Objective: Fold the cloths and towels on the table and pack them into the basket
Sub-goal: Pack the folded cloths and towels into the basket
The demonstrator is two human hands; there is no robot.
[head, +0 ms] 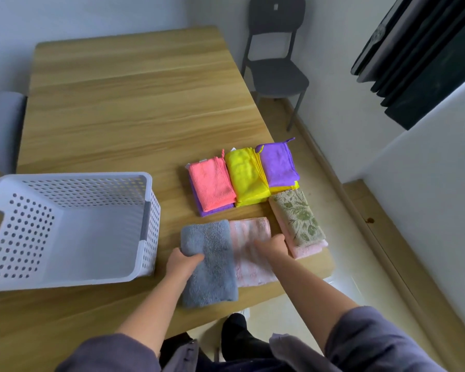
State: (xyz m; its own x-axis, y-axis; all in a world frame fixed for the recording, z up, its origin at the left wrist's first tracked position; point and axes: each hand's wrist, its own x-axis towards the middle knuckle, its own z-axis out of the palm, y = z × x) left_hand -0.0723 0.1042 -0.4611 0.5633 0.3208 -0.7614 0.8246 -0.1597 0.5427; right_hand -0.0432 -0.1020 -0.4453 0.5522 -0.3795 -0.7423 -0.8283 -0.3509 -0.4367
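Head view, only camera.

Folding looks finished: every piece lies folded on the table (pixel 118 103), and no cloth shows inside the basket (pixel 152 224), which stands at the left, near the towels but apart from them. Judged step: the first transfer into the basket.

Left hand (pixel 184 260) pinches the left edge of the grey towel (pixel 212 267), thumb on top and fingers tucked underneath. The towel lies flat at the near table edge, touching the pink striped towel (pixel 253 267) on its right.

Right hand (pixel 270 245) lies on the right side of the pink striped towel, just beside the floral towel (pixel 298 218). It is blurred, so I cannot tell whether it presses flat or grips the edge.

Far row: coral cloth (pixel 211 183), yellow cloth (pixel 244 181) and purple cloth (pixel 277 165), side by side and touching.

Notes for doing it well:
- Slide the fingers fully under the grey towel before lifting (a one-edge pinch would likely let the fold fall open).
- Keep the neighbouring pink striped towel held down so it does not drag along.
- Carry the grey towel level and lay it flat in a basket corner, leaving room for the rest.
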